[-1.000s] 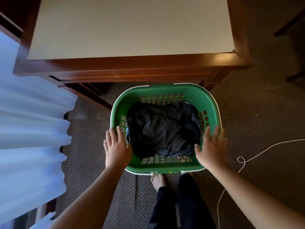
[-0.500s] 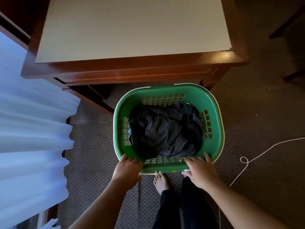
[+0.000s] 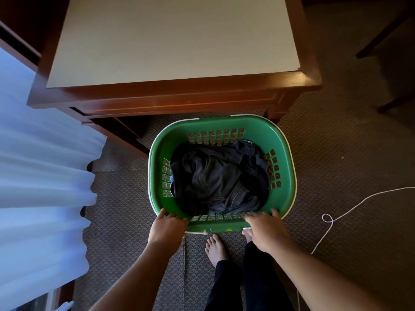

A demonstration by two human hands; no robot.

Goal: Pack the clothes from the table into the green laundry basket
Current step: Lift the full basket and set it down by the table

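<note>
While clothes (image 3: 219, 176) fill basket (image 3: 283, 153), left hand (image 3: 166, 227), right hand (image 3: 265, 230) grip near rim.

**Counted: what is here**

One green laundry basket (image 3: 283, 158) and one wooden table (image 3: 170, 102). One heap of dark clothes (image 3: 217, 178); the number of garments in it cannot be told. Two hands: left hand (image 3: 166, 227), right hand (image 3: 265, 230). Two bare feet (image 3: 214, 248). One white cord (image 3: 350, 209). One sheer curtain (image 3: 42, 187).
</note>
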